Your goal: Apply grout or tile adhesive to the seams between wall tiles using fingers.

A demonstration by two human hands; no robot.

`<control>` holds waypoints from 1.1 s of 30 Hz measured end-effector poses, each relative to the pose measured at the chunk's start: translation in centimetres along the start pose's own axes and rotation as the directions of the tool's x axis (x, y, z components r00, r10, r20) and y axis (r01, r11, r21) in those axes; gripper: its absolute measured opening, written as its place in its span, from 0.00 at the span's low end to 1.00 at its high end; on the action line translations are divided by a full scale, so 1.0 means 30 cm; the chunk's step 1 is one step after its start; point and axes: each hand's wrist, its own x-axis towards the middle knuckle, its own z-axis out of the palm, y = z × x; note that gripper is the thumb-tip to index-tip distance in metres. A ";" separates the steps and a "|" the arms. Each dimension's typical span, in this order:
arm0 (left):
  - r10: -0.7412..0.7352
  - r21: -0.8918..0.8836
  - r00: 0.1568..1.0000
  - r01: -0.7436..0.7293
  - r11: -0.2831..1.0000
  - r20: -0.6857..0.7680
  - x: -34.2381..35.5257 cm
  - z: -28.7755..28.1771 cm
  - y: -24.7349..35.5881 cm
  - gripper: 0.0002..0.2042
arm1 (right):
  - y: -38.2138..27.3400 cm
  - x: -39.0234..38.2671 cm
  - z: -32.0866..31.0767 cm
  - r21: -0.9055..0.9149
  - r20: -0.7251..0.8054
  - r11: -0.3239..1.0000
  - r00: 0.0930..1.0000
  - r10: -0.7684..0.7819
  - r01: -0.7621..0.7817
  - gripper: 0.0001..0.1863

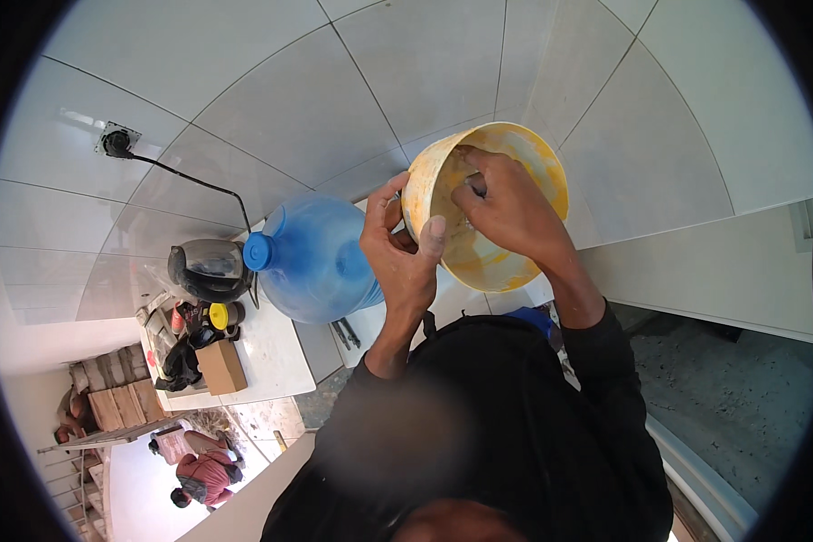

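Note:
My left hand (405, 257) grips the side of a yellow and white plastic bucket (519, 275), coated with pale residue and tilted so its inside shows. My right hand (506, 203) is inside the bucket, its fingers curled against the inner wall around something small and grey that I cannot make out. A large blue water jug (316, 262) with a blue cap lies just left of the bucket, behind my left hand.
A black-handled kettle (208, 271), jar with yellow lid (226, 316), cardboard box (221, 366) and clutter sit on the white counter (280, 357). A cord runs from a wall socket (117, 140). Another person in maroon (203, 479) is farther back at lower left.

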 end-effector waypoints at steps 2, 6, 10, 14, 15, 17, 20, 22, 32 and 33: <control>-0.022 -0.010 1.000 0.022 1.000 0.001 0.001 -0.003 -0.005 0.35 | -0.007 -0.002 -0.002 0.000 0.038 1.000 0.999 0.014 -0.014 0.30; -0.075 -0.046 0.997 0.074 0.996 -0.017 0.009 0.015 -0.010 0.33 | 0.025 0.002 -0.017 0.172 0.083 0.985 0.997 0.004 -0.019 0.28; -0.091 -0.097 0.996 0.088 0.991 -0.027 0.030 0.021 -0.014 0.32 | -0.005 -0.010 -0.107 0.352 0.142 0.921 0.982 0.123 -0.167 0.27; -0.066 -0.058 0.990 0.060 0.997 -0.121 0.053 -0.022 -0.081 0.30 | -0.107 -0.027 -0.220 0.495 0.203 0.858 0.978 0.040 -0.138 0.28; -0.080 -0.083 0.990 0.070 0.994 -0.119 0.057 -0.032 -0.104 0.29 | -0.137 -0.032 -0.254 0.525 0.163 0.845 0.986 0.019 -0.103 0.29; -0.093 -0.122 0.987 0.077 0.990 -0.129 0.054 -0.034 -0.119 0.28 | -0.150 -0.003 -0.325 0.437 0.042 0.899 0.998 -0.042 0.019 0.29; -0.113 -0.139 0.987 0.098 0.986 -0.110 0.033 -0.056 -0.127 0.27 | -0.198 0.040 -0.435 -0.120 -0.312 0.964 0.913 -0.263 0.237 0.33; -0.123 -0.135 0.986 0.108 0.985 -0.109 0.036 -0.070 -0.145 0.27 | -0.264 0.118 -0.510 -0.607 -0.486 0.791 0.751 -0.447 0.078 0.38; -0.184 -0.173 0.980 0.170 0.970 -0.070 0.110 -0.064 -0.241 0.24 | -0.455 0.566 -0.831 -0.840 -0.540 0.323 0.621 -0.568 -0.435 0.45; -0.181 -0.182 0.981 0.167 0.969 -0.063 0.118 -0.064 -0.252 0.24 | -0.481 0.602 -0.847 -0.831 -0.551 0.298 0.618 -0.561 -0.470 0.46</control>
